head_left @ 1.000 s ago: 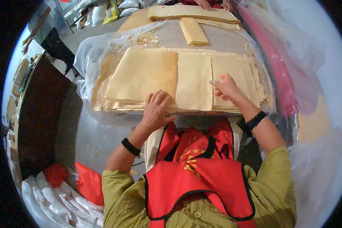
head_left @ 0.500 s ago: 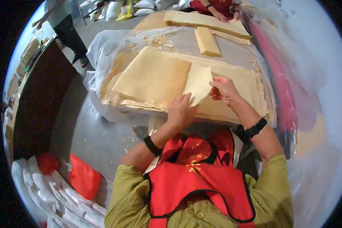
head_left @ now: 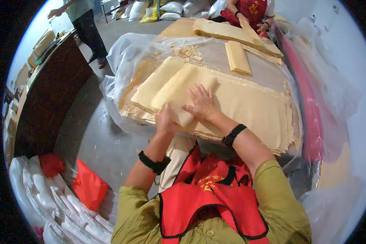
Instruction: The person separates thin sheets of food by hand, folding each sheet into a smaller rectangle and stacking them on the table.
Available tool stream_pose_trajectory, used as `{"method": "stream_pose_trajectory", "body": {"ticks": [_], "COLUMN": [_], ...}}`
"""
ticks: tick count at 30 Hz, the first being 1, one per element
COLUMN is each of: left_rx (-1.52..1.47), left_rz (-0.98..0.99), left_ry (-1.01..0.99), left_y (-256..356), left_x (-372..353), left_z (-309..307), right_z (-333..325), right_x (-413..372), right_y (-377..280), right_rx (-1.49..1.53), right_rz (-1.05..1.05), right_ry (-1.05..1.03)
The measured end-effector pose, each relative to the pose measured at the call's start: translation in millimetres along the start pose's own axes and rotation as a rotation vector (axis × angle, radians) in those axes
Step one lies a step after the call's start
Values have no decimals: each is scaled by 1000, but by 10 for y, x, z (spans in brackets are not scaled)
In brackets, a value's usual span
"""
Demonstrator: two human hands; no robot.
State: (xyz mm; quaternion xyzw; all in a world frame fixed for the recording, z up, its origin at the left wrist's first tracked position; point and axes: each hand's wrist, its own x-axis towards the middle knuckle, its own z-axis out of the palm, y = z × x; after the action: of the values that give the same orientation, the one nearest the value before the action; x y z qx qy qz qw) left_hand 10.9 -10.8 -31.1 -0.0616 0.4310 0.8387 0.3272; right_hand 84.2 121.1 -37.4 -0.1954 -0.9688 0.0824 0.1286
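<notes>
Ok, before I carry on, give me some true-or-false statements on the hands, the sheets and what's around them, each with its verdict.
1. The right hand lies palm down on the folded sheet. True.
2. The left hand is raised clear of everything. False: it touches the folded sheet's near edge.
3. A separate folded bundle lies beyond the stack of sheets. True.
4. The red bag lies on the stack of sheets. False: it is low at the left, by the white sacks.

The right hand [head_left: 202, 102] lies with spread fingers on the folded yellowish sheet [head_left: 175, 92], and the left hand [head_left: 166, 121] holds its near edge
</notes>
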Motion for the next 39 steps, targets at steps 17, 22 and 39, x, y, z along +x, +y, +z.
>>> {"method": "stream_pose_trajectory", "body": {"ticks": [17,22,39], "left_rx": [1912,1731,1694], "left_rz": [745,427,853], "left_ry": [-102,-307,-749], "left_y": [1057,1236,-376], "left_x": [1123,924,-2], "left_z": [-93,87,506], "right_z": [-91,-248,380], "right_x": [-56,-287,-545], "right_y": [72,242,903], "right_rx": [8,-28,40], "right_rz": [-38,-67,-119], "right_ry": [-97,-179,35]}}
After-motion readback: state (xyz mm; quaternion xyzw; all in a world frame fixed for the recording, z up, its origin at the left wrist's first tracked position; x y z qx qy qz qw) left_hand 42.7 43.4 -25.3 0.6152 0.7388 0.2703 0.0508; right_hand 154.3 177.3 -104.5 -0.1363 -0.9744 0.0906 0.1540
